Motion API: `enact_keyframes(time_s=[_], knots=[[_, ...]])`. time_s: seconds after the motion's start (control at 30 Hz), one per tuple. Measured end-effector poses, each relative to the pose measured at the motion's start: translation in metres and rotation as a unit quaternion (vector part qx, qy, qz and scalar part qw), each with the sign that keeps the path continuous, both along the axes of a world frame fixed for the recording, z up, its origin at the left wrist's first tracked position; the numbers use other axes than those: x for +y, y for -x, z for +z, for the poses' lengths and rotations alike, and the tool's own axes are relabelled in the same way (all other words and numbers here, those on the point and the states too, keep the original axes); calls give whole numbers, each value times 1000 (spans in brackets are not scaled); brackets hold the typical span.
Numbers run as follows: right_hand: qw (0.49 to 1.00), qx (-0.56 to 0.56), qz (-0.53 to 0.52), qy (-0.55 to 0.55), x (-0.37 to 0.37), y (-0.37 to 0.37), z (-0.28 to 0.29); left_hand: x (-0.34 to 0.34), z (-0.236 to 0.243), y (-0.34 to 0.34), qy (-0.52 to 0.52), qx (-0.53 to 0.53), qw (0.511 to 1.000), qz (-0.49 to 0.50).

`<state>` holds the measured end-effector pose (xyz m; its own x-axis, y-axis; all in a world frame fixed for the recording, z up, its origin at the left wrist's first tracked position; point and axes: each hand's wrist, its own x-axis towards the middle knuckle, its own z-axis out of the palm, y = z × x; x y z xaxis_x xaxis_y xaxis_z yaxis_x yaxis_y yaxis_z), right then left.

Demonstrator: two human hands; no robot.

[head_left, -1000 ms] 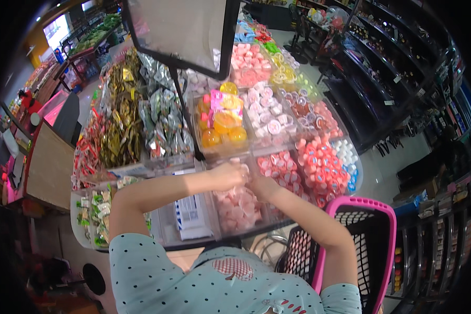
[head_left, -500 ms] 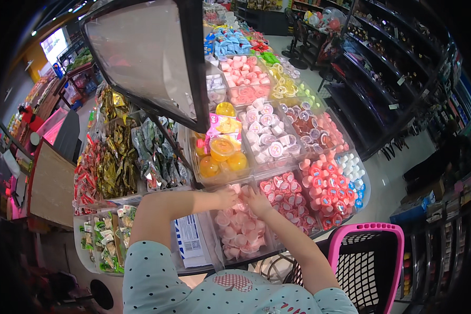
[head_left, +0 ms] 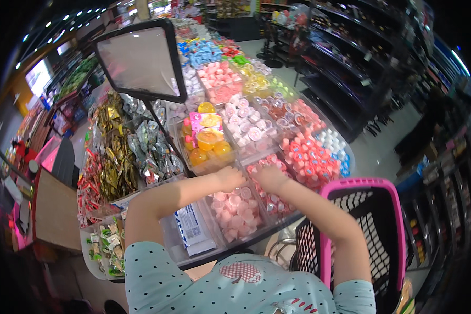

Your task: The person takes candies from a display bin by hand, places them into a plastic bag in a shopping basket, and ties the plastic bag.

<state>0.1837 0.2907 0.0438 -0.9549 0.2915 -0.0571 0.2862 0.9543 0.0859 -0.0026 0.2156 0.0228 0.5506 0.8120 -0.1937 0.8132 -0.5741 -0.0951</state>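
My left hand point(head_left: 230, 178) reaches over the back of a clear bin point(head_left: 233, 214) of pale pink cups, its fingers curled round something I cannot make out. Just right of it, my right hand point(head_left: 264, 175) is over the edge of the neighbouring bin of pink-red cups point(head_left: 278, 201); its fingers are blurred. Behind my hands are bins of yellow domed cups point(head_left: 198, 154) and pale lidded cups point(head_left: 240, 118). A white packet with blue print point(head_left: 191, 230) lies in the compartment beside my left forearm.
A black-framed board on a pole point(head_left: 138, 60) rises from the display. Foil-wrapped packets point(head_left: 112, 157) fill the left side. A pink-rimmed black basket point(head_left: 363, 183) stands at the lower right, before dark shelving point(head_left: 340, 68). A wooden counter point(head_left: 55, 209) is at the left.
The view has shifted since half a second ago, with the display and board appearing higher. My right hand has moved slightly rightward, toward the pink-red cups, apart from my left.
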Motion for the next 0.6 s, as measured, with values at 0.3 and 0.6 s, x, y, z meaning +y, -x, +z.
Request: enact_keyframes(time_s=[0.3,0.6], knots=[[964,208,-68,-151,-78,-214,93,-47,81,-160,-69,-225,933,-270],[843,157,-506,-98,-205,-432,38,-8,119,-350,-71,-370,821,-428]])
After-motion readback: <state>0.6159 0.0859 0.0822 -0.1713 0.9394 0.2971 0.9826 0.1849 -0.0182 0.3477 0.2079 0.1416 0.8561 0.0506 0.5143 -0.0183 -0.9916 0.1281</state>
